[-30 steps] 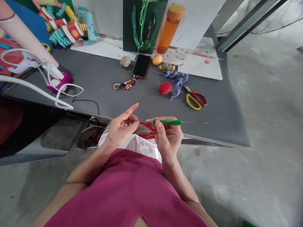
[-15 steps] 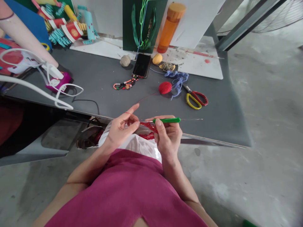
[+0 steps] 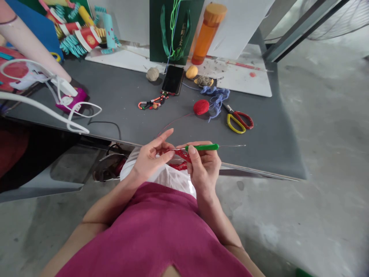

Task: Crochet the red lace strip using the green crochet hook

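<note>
My right hand (image 3: pixel 205 166) is shut on a green-handled crochet hook (image 3: pixel 202 147), whose thin steel shaft points right, over the table. My left hand (image 3: pixel 151 157) pinches a strip of red crochet lace (image 3: pixel 181 158) between thumb and fingers, with its index finger raised. The lace runs between my hands, partly hidden by them. A fine red thread (image 3: pixel 175 121) rises past my left fingers to a red yarn ball (image 3: pixel 201 107) on the table, well beyond both hands.
The grey table (image 3: pixel 121 123) edge runs just beyond my hands. On it lie red-and-yellow-handled scissors (image 3: pixel 236 120), blue yarn (image 3: pixel 215 98), a phone (image 3: pixel 173 79) and a bead string (image 3: pixel 152 101). Another person's forearm (image 3: pixel 30 40) enters at upper left.
My left hand has moved right and closed onto the red lace, nearer my right hand. The crochet hook has drifted slightly left.
</note>
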{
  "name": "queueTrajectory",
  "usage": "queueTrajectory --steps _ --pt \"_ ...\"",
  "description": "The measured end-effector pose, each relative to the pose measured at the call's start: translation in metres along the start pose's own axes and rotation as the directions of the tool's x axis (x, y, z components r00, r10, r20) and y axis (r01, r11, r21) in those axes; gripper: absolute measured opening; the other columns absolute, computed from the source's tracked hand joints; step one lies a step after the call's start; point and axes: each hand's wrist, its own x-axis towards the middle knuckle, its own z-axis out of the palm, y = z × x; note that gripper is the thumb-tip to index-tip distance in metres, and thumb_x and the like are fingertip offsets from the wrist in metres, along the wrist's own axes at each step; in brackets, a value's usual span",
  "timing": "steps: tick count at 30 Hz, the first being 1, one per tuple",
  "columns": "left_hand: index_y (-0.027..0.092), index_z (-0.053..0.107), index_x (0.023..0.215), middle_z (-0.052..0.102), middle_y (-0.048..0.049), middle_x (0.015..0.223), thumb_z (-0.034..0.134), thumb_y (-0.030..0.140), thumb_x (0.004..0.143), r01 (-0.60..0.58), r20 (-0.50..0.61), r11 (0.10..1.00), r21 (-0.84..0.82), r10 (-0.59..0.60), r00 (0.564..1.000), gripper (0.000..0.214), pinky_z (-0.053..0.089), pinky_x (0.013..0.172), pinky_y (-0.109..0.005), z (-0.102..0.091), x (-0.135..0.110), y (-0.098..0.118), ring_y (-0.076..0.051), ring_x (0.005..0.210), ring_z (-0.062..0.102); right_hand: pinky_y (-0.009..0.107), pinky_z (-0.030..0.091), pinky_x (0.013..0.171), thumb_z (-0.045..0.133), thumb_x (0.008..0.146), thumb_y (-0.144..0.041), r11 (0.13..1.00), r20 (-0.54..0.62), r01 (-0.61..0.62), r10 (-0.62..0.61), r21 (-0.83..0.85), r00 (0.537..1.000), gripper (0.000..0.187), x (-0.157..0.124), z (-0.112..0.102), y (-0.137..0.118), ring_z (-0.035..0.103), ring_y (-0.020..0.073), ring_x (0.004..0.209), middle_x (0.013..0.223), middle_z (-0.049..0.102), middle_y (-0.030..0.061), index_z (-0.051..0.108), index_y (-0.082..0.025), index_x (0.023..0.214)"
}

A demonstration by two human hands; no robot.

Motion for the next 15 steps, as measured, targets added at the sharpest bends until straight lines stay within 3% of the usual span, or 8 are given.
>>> queueTrajectory --steps 8,15 --pt "0.027 0.073 0.140 0.076 0.0019 0.085 0.093 0.020 0.073 0.121 0.035 0.982 -0.143 -0.117 0.993 0.070 0.063 0.082 -0.030 0.0072 -0.0011 -0.0062 -0.013 0.079 0.072 0.020 0.031 0.029 0.071 0.094 -0.053 0.998 0.026 0.024 -0.023 -0.055 0.999 0.029 -0.0005 0.0004 -0.0014 0.040 0.0034 0.031 0.078 0.084 -0.0004 0.068 -0.024 0.093" --pt "0.026 0.071 0.144 0.077 0.0006 0.089 0.091 0.021 0.077 0.106 0.040 0.986 -0.130 -0.101 0.994 0.070 0.064 0.089 -0.033 0.0065 -0.0027 -0.0047 -0.015 0.084 0.074 0.019 0.028 0.028 0.076 0.090 -0.048 0.999 -0.004 -0.020 0.021 0.032 1.000 0.025 0.0007 0.0020 -0.0020 0.039 0.0029 0.029 0.079 0.085 0.0005 0.070 -0.024 0.091"
